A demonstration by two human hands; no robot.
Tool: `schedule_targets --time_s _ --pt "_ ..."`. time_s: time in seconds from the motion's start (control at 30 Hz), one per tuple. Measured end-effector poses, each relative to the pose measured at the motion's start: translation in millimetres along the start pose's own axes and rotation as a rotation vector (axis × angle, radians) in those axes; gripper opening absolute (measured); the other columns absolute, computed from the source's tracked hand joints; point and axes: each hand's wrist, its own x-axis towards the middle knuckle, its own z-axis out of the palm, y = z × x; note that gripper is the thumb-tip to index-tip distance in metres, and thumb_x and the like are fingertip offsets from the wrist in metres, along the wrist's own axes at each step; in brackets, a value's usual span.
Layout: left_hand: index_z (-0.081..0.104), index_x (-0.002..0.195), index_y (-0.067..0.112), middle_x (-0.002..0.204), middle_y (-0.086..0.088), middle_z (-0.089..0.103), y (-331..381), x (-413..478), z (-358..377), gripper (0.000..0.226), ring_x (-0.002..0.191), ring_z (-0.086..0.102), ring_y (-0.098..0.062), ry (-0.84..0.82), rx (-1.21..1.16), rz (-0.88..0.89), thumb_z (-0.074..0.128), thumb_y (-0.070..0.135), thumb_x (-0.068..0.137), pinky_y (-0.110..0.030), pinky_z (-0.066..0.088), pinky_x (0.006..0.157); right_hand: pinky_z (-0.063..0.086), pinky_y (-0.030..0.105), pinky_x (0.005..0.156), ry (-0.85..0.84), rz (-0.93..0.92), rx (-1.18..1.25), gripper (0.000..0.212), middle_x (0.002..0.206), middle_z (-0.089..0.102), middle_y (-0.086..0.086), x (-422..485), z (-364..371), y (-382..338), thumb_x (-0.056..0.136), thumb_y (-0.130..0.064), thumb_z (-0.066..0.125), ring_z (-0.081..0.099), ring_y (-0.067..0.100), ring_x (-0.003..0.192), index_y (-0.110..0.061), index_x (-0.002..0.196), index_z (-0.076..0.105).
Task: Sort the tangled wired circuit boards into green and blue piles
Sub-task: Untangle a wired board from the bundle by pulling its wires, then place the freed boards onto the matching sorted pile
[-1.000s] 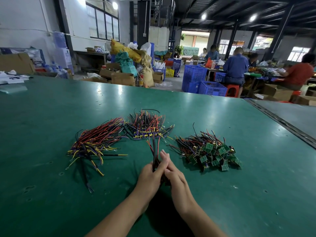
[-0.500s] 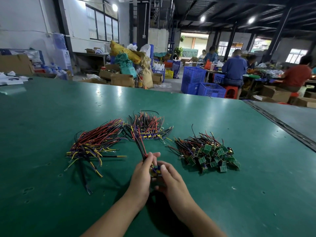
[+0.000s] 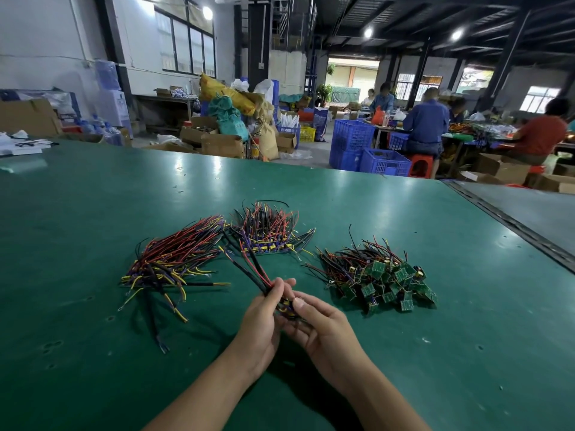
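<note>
Both hands meet over the green table point(image 3: 93, 197) near its front. My left hand point(image 3: 264, 315) grips a wired board's red and black wires point(image 3: 249, 265), which slant up to the left. My right hand point(image 3: 317, 321) pinches the small dark blue board point(image 3: 287, 306) at their lower end. A pile of green boards with wires point(image 3: 382, 278) lies to the right. A tangled heap with blue boards point(image 3: 269, 233) lies behind the hands. A long bundle of wired boards point(image 3: 171, 259) lies to the left.
A metal seam point(image 3: 513, 225) crosses the table at the right. Papers point(image 3: 18, 147) sit at the far left corner. Beyond the table are cardboard boxes point(image 3: 222, 144), blue crates point(image 3: 367, 150) and seated people at another bench.
The held wires swung from upright to slanting up left. My hands shifted slightly, and the small blue board now shows between my fingers.
</note>
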Motion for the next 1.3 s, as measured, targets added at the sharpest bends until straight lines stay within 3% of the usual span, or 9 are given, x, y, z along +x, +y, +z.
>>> schedule_targets --time_s 0.2,0.27,0.4,0.5,0.67,0.77,0.97,1.1,1.3 --pt "0.057 0.106 0.015 0.099 -0.002 0.066 0 6 -8 0.044 0.084 0.060 -0.013 -0.042 0.158 0.082 0.044 0.052 0.085 -0.035 0.044 0.077 0.059 0.025 0.069 0.167 -0.098 0.053 0.022 0.090 0.072 0.021 3 -5 -8 0.069 -0.004 0.071 0.071 0.022 0.075 -0.001 0.090 0.076" --pt "0.056 0.104 0.017 0.100 -0.003 0.065 -3 7 -8 0.029 0.077 0.059 -0.014 -0.020 0.255 0.096 0.042 0.041 0.095 -0.031 0.043 0.070 0.058 0.024 0.070 0.275 -0.191 -0.052 0.019 0.091 0.074 0.020 6 -8 -18 0.072 -0.002 0.073 0.071 0.022 0.078 -0.007 0.090 0.076" --pt "0.059 0.071 0.015 0.071 -0.008 0.062 -6 9 -10 0.033 0.053 0.051 -0.013 -0.025 0.380 0.113 0.043 0.003 0.096 -0.023 0.039 0.052 0.039 0.017 0.058 0.563 -0.525 -0.931 0.019 0.066 0.064 -0.009 21 -21 -58 0.078 -0.022 0.080 0.049 0.006 0.055 -0.036 0.090 0.077" --pt "0.060 0.062 0.014 0.065 -0.006 0.063 -4 6 -14 0.038 0.052 0.048 -0.013 -0.067 0.437 0.112 0.044 -0.003 0.092 -0.021 0.039 0.051 0.039 0.011 0.078 0.641 -0.750 -1.358 0.026 0.095 0.069 0.002 35 -28 -88 0.078 -0.018 0.080 0.058 0.015 0.071 -0.017 0.105 0.077" --pt "0.063 0.059 0.021 0.064 -0.003 0.063 -4 6 -15 0.041 0.054 0.048 -0.010 -0.091 0.493 0.116 0.048 -0.004 0.088 -0.018 0.039 0.051 0.053 0.044 0.087 0.469 -0.445 -2.040 0.026 0.114 0.061 0.010 55 -40 -102 0.092 -0.013 0.060 0.064 0.031 0.094 -0.014 0.115 0.070" --pt "0.064 0.060 0.022 0.063 -0.008 0.060 -6 8 -17 0.039 0.053 0.045 -0.012 -0.094 0.535 0.126 0.049 0.000 0.089 -0.021 0.034 0.049 0.024 0.052 0.116 0.411 -0.197 -2.387 0.030 0.121 0.061 0.006 57 -44 -94 0.096 -0.038 0.051 0.049 0.026 0.122 -0.019 0.112 0.068" --pt "0.067 0.063 0.019 0.066 -0.012 0.064 -4 5 -15 0.022 0.055 0.046 -0.014 -0.107 0.535 0.123 0.054 0.014 0.080 -0.024 0.036 0.052 -0.003 0.062 0.114 0.478 -0.280 -2.402 0.057 0.155 0.030 0.013 53 -30 -77 0.096 -0.056 0.037 0.008 0.032 0.149 -0.018 0.137 0.047" --pt "0.067 0.061 0.021 0.065 -0.003 0.067 -5 8 -13 0.036 0.051 0.049 -0.013 -0.098 0.489 0.127 0.054 0.006 0.091 -0.020 0.040 0.050 -0.016 0.050 0.115 0.403 -0.374 -2.251 0.071 0.163 0.001 0.014 49 -19 -51 0.098 -0.055 0.028 -0.013 0.031 0.149 -0.012 0.154 0.015" --pt "0.069 0.071 0.015 0.061 -0.001 0.064 -9 8 -17 0.021 0.052 0.050 -0.010 -0.092 0.503 0.174 0.063 0.013 0.091 -0.018 0.040 0.050 -0.016 0.030 0.114 0.145 -0.291 -1.984 0.065 0.164 -0.001 0.009 32 -25 3 0.099 -0.032 0.037 -0.015 0.026 0.149 -0.012 0.155 0.012"
